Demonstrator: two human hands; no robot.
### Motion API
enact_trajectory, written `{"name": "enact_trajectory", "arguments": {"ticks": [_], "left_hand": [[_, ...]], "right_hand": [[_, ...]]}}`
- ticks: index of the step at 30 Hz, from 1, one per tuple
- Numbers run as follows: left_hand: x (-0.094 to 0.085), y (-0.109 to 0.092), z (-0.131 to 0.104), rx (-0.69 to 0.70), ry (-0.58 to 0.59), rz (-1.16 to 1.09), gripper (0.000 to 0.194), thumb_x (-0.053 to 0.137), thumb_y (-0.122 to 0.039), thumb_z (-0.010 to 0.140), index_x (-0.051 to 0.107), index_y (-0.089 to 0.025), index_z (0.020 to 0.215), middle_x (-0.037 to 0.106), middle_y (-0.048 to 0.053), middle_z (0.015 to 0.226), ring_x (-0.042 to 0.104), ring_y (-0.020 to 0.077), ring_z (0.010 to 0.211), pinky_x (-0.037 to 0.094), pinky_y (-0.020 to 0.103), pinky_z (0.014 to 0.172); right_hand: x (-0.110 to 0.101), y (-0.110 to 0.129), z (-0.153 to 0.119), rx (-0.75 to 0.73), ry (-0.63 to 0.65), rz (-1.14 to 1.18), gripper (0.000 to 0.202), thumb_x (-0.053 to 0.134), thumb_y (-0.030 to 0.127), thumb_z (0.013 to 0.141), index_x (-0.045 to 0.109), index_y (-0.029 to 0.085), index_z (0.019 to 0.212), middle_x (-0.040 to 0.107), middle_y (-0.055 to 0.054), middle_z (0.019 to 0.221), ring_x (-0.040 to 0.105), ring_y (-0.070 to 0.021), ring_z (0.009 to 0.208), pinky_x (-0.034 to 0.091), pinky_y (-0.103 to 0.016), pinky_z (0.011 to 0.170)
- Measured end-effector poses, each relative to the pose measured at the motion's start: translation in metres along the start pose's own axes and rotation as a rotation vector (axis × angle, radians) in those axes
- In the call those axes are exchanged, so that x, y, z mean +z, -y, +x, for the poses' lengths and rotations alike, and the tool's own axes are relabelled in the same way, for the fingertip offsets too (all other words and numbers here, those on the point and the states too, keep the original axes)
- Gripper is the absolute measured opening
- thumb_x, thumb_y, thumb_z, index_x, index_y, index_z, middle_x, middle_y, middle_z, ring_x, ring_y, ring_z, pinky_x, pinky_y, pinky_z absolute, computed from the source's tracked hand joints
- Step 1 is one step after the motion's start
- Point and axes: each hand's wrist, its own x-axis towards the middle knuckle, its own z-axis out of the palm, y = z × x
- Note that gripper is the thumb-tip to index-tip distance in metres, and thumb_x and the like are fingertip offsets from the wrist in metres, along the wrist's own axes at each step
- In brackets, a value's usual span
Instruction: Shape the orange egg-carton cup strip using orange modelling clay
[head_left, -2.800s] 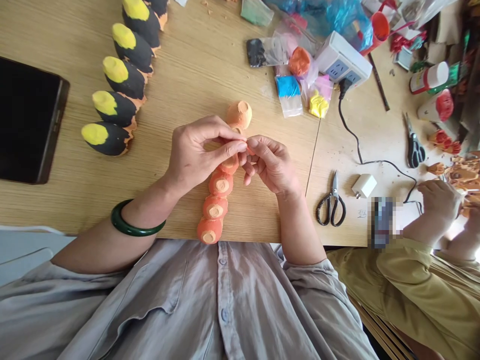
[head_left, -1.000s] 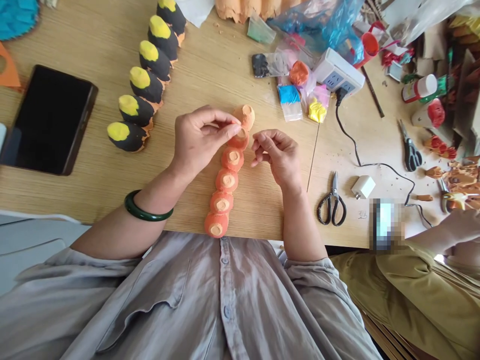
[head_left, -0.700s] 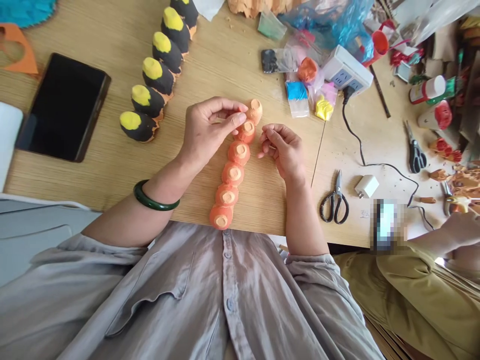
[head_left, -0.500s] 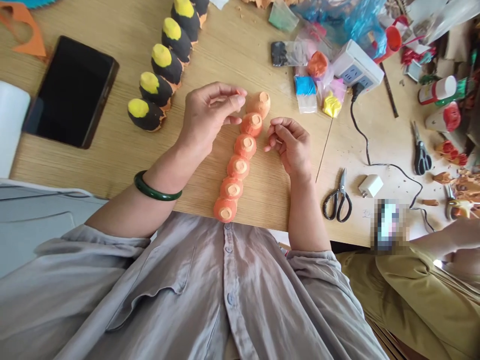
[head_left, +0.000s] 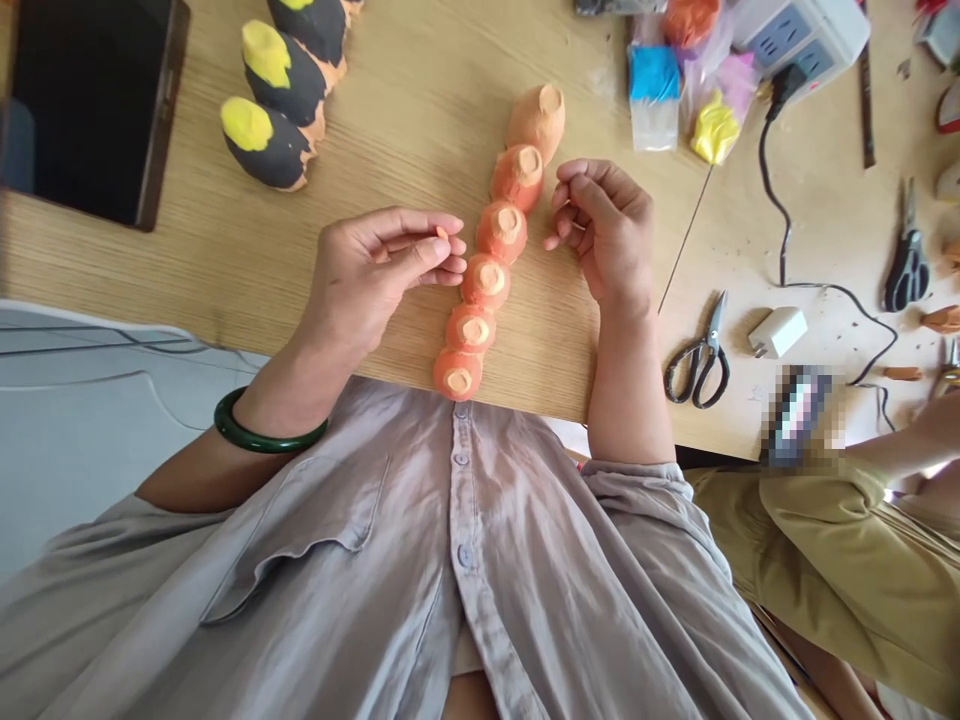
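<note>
A row of several orange, rounded pieces with pale round tops [head_left: 501, 232] runs from the table's front edge away from me. Left of the row, my left hand [head_left: 382, 265] pinches a small orange bit [head_left: 442, 233] between thumb and fingers, near the middle pieces. My right hand [head_left: 604, 225] hovers to the right of the row, thumb and index fingertip pressed together and the other fingers curled; whatever is between them is too small to make out. Neither hand appears to touch the row.
Black pieces with yellow tops [head_left: 266, 140] and a black tablet [head_left: 90, 100] lie at left. On the right are clay bags [head_left: 654, 85], a power strip [head_left: 799, 40], black scissors [head_left: 699, 365], a white plug [head_left: 778, 332] and a cable. Another person sits at right.
My left hand has moved down and left from the row's far end, still pinching the orange bit. The view has shifted closer to the table, and my right hand stays beside the row.
</note>
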Motion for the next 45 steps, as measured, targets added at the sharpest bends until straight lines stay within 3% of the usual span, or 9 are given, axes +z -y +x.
{"name": "enact_trajectory", "arguments": {"ticks": [6,15,20,24,27,31,34,39,45], "left_hand": [[-0.009,0.002,-0.026,0.017,-0.017,0.014,0.02,0.109,-0.02,0.084,0.097,-0.02,0.101,0.091,0.003,0.09,0.086,0.0131,0.077,0.075,0.02,0.077],[-0.016,0.009,-0.046,0.02,-0.05,0.072,0.023,0.113,-0.029,0.08,0.099,-0.024,0.099,0.091,0.002,0.089,0.085,0.0145,0.076,0.075,0.023,0.076],[-0.018,0.007,-0.06,0.017,-0.071,0.155,0.02,0.111,-0.035,0.086,0.098,-0.03,0.101,0.091,0.0,0.093,0.084,0.0191,0.084,0.076,0.037,0.086],[-0.018,0.003,-0.062,-0.018,-0.078,0.19,0.012,0.1,-0.027,0.095,0.098,-0.033,0.104,0.09,-0.001,0.098,0.083,0.021,0.093,0.074,0.041,0.095],[-0.012,0.002,-0.04,0.014,-0.107,0.159,0.016,0.104,-0.032,0.088,0.096,-0.027,0.102,0.089,0.004,0.097,0.084,0.0226,0.094,0.075,0.043,0.095],[0.006,-0.001,0.015,0.019,-0.124,0.033,0.022,0.1,-0.029,0.08,0.09,-0.018,0.097,0.084,0.005,0.094,0.081,0.0192,0.089,0.073,0.035,0.087],[0.022,-0.003,0.058,-0.073,-0.111,-0.033,0.014,0.092,-0.021,0.083,0.087,-0.017,0.095,0.083,0.004,0.091,0.08,0.0171,0.086,0.071,0.03,0.084],[0.046,0.001,0.106,-0.05,-0.129,0.005,0.013,0.08,-0.007,0.093,0.082,-0.018,0.086,0.086,0.004,0.099,0.079,0.0167,0.095,0.067,0.03,0.09],[0.059,0.015,0.117,-0.046,-0.072,0.015,0.019,0.075,-0.002,0.091,0.084,-0.017,0.083,0.085,0.003,0.093,0.08,0.0183,0.096,0.068,0.035,0.102]], "right_hand": [[0.008,0.0,0.003,0.022,-0.048,-0.044,0.015,0.066,0.022,0.112,0.069,0.027,0.098,0.073,0.001,0.088,0.053,-0.0123,0.063,0.058,-0.026,0.059],[0.011,0.001,0.003,-0.01,-0.066,-0.079,0.004,0.08,0.035,0.088,0.076,0.037,0.087,0.077,-0.001,0.09,0.059,-0.022,0.071,0.071,-0.039,0.068],[0.007,-0.004,0.016,0.08,-0.048,-0.07,0.019,0.068,0.018,0.11,0.069,0.028,0.094,0.073,0.007,0.08,0.054,-0.0104,0.062,0.058,-0.022,0.059],[0.002,-0.006,0.017,0.032,-0.041,-0.04,0.029,0.091,0.047,0.11,0.075,0.027,0.095,0.074,0.004,0.081,0.059,-0.0097,0.061,0.062,-0.022,0.056],[0.002,-0.001,0.011,0.023,-0.047,-0.007,0.04,0.101,0.054,0.099,0.075,0.025,0.093,0.072,0.005,0.08,0.063,-0.0094,0.062,0.064,-0.022,0.056],[0.007,0.009,0.003,0.052,-0.107,0.055,0.017,0.092,0.027,0.101,0.077,0.022,0.095,0.072,0.006,0.081,0.061,-0.0079,0.062,0.062,-0.02,0.057],[0.01,0.013,-0.001,0.03,-0.174,0.073,0.009,0.081,0.022,0.102,0.079,0.022,0.093,0.06,0.008,0.072,0.051,-0.0085,0.057,0.059,-0.021,0.054],[0.009,0.012,-0.005,-0.041,-0.175,0.017,0.036,0.094,0.055,0.096,0.079,0.023,0.091,0.054,0.007,0.074,0.046,-0.0089,0.058,0.052,-0.023,0.049],[0.013,0.001,-0.008,-0.086,-0.145,-0.191,0.06,0.098,0.083,0.084,0.081,0.028,0.1,0.063,0.006,0.072,0.048,-0.0109,0.051,0.047,-0.028,0.044]]}}
